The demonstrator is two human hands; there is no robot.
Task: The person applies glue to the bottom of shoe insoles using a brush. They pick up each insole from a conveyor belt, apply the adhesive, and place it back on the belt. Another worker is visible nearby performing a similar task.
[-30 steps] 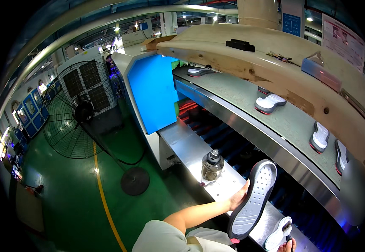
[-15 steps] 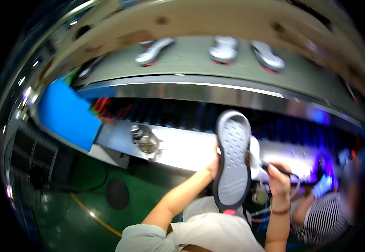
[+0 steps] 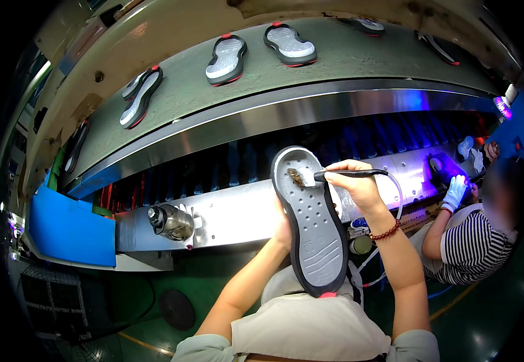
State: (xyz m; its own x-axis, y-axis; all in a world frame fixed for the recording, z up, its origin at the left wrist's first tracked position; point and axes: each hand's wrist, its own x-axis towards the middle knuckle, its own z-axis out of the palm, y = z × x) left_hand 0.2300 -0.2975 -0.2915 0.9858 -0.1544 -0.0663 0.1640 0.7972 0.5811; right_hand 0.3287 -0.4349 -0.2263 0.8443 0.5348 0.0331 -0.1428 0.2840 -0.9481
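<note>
My left hand (image 3: 282, 226) grips the left side of a grey shoe sole (image 3: 320, 244) with a black rim, held upright before me with its inner face toward me. Part of that hand is hidden behind the sole. In my right hand (image 3: 361, 192) is a brush (image 3: 348, 175) with a black handle, pinched between thumb and fingers. A thin pale tube (image 3: 400, 193) runs from the handle's end. The brown bristles (image 3: 296, 177) rest against the dimpled upper part of the sole, left of the handle.
Several similar soles lie along a green conveyor belt (image 3: 183, 90) above a metal ledge (image 3: 262, 115). A clear bottle (image 3: 174, 222) stands on the steel shelf (image 3: 232, 215) at left. To my right, a co-worker in a striped shirt (image 3: 472, 250) wears a pale blue glove (image 3: 454, 192) near a purple-lit area.
My right hand and brush have moved up and left, bringing the bristles from the sole's right edge onto its upper face. The view has shifted and the soles on the belt appear elsewhere.
</note>
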